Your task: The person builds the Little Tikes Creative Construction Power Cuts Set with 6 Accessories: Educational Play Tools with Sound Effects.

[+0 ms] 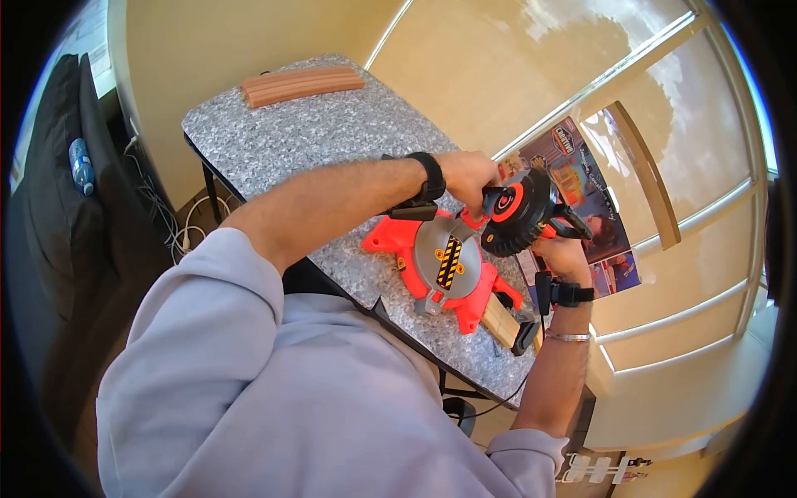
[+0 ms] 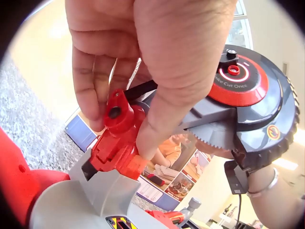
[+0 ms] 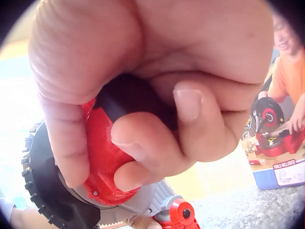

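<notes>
In the head view, near the clock's centre, a bright orange-red saw base (image 1: 398, 236) carries a grey disc (image 1: 427, 257) with a yellow-and-black striped sticker (image 1: 449, 264). At two o'clock, the black saw head (image 1: 535, 197) bears an orange-red ring. The tabletop (image 1: 332, 124) is speckled grey; at eleven, a reddish-brown slab (image 1: 303, 85); at seven, a pale lavender-grey shirt (image 1: 332, 398).

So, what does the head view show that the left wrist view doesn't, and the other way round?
Only the head view: the blue bottle on the dark chair, and the brown ridged board on the table.

Only the left wrist view: the saw's toothed blade and the readable words "Cut Once".

Both: the left hand at the red joint piece, the black-and-red saw head, the grey turntable and the printed box.
</notes>
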Demonstrator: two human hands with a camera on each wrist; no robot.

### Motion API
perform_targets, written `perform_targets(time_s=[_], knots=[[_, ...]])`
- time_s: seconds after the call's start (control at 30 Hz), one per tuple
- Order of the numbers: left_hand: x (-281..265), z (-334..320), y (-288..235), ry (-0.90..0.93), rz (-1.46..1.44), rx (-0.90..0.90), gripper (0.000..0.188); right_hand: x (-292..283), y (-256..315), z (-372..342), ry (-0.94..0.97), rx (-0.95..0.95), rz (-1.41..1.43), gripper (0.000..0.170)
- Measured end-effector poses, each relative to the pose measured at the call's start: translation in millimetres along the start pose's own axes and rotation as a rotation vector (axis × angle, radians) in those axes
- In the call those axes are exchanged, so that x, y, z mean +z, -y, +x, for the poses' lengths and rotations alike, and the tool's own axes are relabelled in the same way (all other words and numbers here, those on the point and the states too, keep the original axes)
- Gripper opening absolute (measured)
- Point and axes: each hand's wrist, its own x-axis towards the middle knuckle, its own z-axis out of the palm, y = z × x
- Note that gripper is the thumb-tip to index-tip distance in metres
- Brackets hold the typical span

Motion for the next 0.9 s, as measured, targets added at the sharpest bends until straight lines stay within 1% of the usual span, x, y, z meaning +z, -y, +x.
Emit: perform_targets(time_s=[0.07,0.1,0.17,0.2,0.23,0.3,0.33,0.37,0.4,0.43,0.5,0.53,0.57,0.63,0.67,0.7,0.73,0.77,0.8,0.87,0.9], knots=[[5,3,4,0.02,-0.01,-0.005,0.042,-3,0,-4,0.0,0.103,-0.079,0.053],[7,6,5,0.044,0.031,-0.014,0.04,-4,-4,-5,-0.001,0.113,-0.075,0.053],[9,7,1,0.073,0.072,-0.018,0.039,-6,-8,-7,-0.011,0.194,-0.063,0.043],[8,8,0,0.078,0.109,-0.023,0.037,-6,-8,-8,-0.02,0.168,-0.077,0.037],[9,10,0,0.083,0.145,-0.029,0.036,-3,-8,-9,-0.022,0.168,-0.076,0.037],[12,11,2,0.065,0.137,-0.008,0.034,4,-7,-14,-0.039,0.078,-0.016,0.035],[13,9,-1,0.045,0.126,0.012,0.033,5,-5,-15,-0.04,0.08,-0.012,0.035],[14,8,-4,0.051,0.124,0.011,0.033,6,0,-14,-0.034,0.138,-0.071,0.035],[14,8,-7,0.031,0.191,-0.026,0.033,8,2,-13,-0.029,0.195,-0.128,0.035],[13,7,-11,0.011,0.258,-0.062,0.033,9,0,-13,-0.029,0.199,-0.123,0.035],[12,2,-18,0.006,0.271,-0.078,0.032,5,-10,-13,0.018,0.146,-0.1,0.034],[10,0,-23,-0.006,0.287,-0.093,0.032,3,-15,-12,0.054,0.164,-0.081,0.04],[8,-3,-27,-0.002,0.284,-0.094,0.032,2,-19,-13,0.055,0.168,-0.078,0.04],[6,-7,-33,0.061,0.255,-0.17,0.031,4,-24,-17,0.086,0.252,-0.522,0.05],[9,-7,-31,0.06,0.252,-0.171,0.031,12,-27,-21,-0.002,-0.241,-0.575,0.03],[12,-7,-27,0.028,0.262,-0.141,0.031,11,-33,-21,0.0,-0.241,-0.577,0.03],[11,-8,-27,-0.004,0.274,-0.11,0.03,11,-36,-20,-0.006,-0.303,-0.654,0.032],[11,-8,-27,-0.005,0.275,-0.11,0.03,10,-38,-20,-0.012,-0.363,-0.73,0.035],[12,-8,-28,0.002,0.279,-0.131,0.03,7,-39,-20,-0.012,-0.362,-0.729,0.035],[13,-7,-28,0.008,0.286,-0.152,0.03,5,-27,-16,0.105,0.148,-0.669,0.043],[14,-7,-28,-0.001,0.301,-0.141,0.029,2,-27,-14,0.103,0.144,-0.669,0.043]])
